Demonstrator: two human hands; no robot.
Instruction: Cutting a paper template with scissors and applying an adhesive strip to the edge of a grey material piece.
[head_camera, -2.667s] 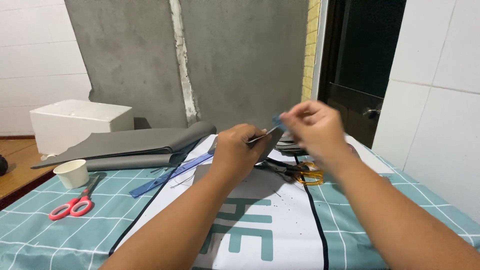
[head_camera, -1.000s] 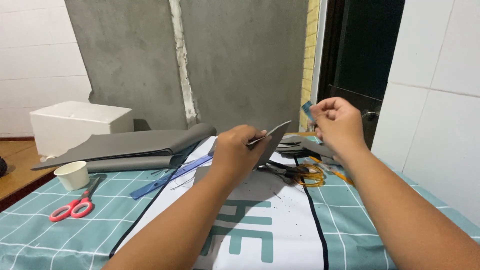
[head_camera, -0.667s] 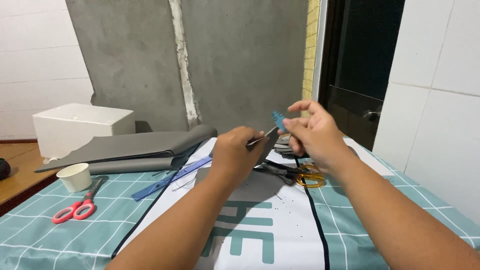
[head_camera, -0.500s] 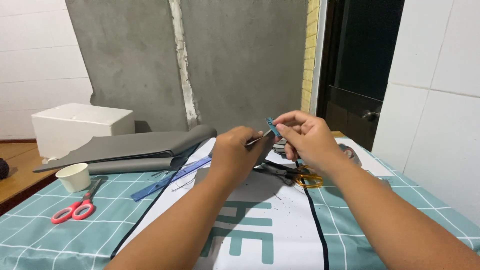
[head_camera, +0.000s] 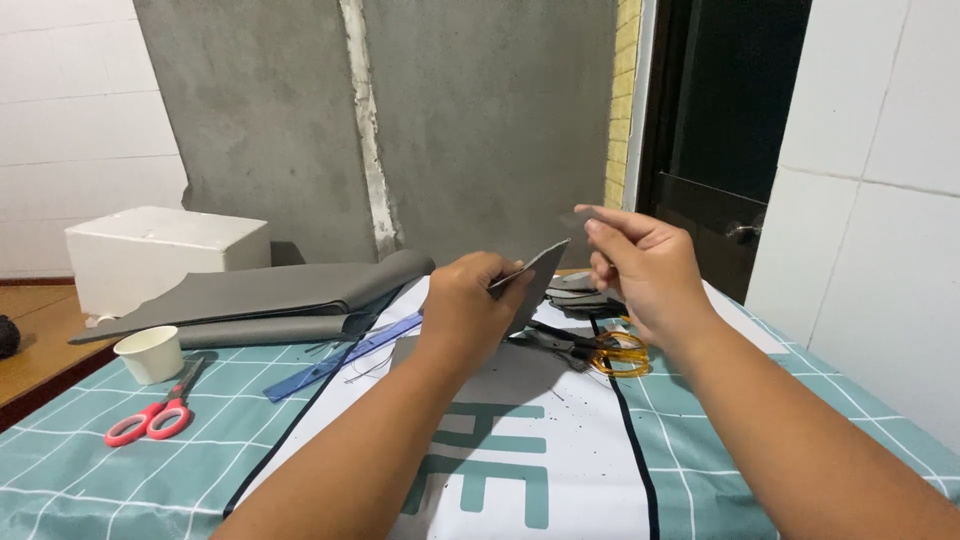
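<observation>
- Our left hand (head_camera: 470, 305) pinches the grey fabric piece (head_camera: 535, 280) upright above the table (head_camera: 700, 440).
- Our right hand (head_camera: 640, 265), drawn back from the fabric (0.5 s ago it touched), pinches something unclear; 1 stitch pulled, we judge.

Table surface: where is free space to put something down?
Bare checked cloth lies right of the black stripe, and also near the front left below the red scissors. It is crowded around the yellow-handled scissors, blue ruler and paper cup.
</observation>
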